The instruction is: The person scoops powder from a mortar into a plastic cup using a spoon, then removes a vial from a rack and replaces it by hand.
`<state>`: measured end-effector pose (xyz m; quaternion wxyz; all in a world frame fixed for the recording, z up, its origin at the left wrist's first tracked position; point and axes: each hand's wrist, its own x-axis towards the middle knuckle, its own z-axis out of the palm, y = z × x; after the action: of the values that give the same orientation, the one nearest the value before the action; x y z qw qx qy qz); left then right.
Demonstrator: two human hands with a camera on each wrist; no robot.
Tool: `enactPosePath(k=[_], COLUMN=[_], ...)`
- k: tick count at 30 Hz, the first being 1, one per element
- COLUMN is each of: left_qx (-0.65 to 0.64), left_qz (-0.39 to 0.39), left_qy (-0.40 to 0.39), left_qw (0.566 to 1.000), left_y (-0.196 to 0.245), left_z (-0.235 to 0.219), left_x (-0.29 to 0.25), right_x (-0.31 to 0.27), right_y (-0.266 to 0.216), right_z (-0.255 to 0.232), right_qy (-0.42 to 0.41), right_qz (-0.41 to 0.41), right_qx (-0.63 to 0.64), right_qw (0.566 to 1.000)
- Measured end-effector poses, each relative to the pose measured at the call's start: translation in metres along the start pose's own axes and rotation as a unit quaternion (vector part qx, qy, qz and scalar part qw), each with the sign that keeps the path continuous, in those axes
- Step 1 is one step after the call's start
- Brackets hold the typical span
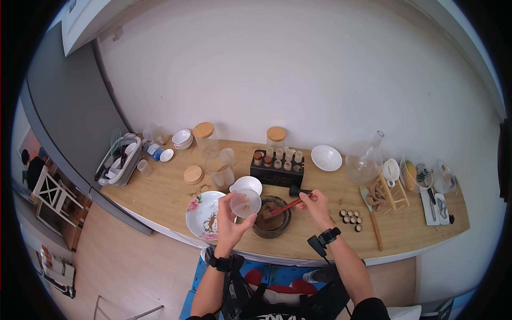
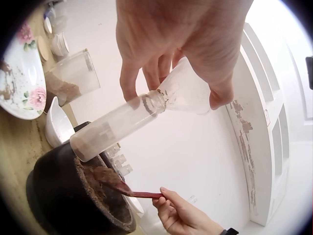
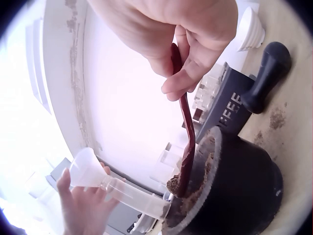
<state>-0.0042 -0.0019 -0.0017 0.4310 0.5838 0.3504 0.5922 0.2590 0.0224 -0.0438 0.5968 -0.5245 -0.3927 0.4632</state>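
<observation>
My left hand (image 1: 230, 226) grips a clear funnel (image 2: 183, 90) joined to the mouth of a clear tube (image 2: 117, 125), which is tilted with some brown powder in its lower end. The tube's bottom is at the rim of a dark mortar (image 2: 73, 191). With thumb and fingers, my right hand (image 1: 316, 207) pinches the handle of a red spoon (image 3: 187, 122). The spoon's bowl (image 2: 116, 183) holds brown powder and is inside the mortar, whose inner wall is coated with the same powder.
Behind the mortar stand a black rack (image 1: 277, 176) of small tubes, a white spouted bowl (image 1: 250, 185) and a black pestle (image 3: 268, 76). A flowered plate (image 1: 196, 218) lies left. Small capped pieces (image 1: 350, 217) and a wooden-handled spatula (image 1: 375, 226) lie right.
</observation>
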Motion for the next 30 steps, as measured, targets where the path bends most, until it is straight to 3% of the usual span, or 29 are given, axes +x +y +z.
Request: enactPosePath(k=[8,14,19,30], left_qx=[0.013,0.012,0.016,0.025], left_qz=[0.009,0.008,-0.009,-0.021], left_qy=[-0.001,-0.001,-0.002,-0.008], left_qw=[1.0,1.0,1.0,0.999], left_y=[0.0,0.001,0.003,0.009], left_z=[-0.002,-0.001,-0.001,0.001], left_x=[0.001,0.002,0.002,0.004], right_x=[0.006,-0.005,-0.009,-0.011], right_y=[-0.096,-0.155,-0.151,-0.134], right_z=[-0.004,0.029,0.055,0.065], right_qy=[0.02,-0.03,-0.082,-0.11], right_qz=[-0.025,-0.054,-0.077,-0.14], right_qx=[0.015,0.025,0.038,0.019], right_qw=[0.999,0.998,0.993,0.984])
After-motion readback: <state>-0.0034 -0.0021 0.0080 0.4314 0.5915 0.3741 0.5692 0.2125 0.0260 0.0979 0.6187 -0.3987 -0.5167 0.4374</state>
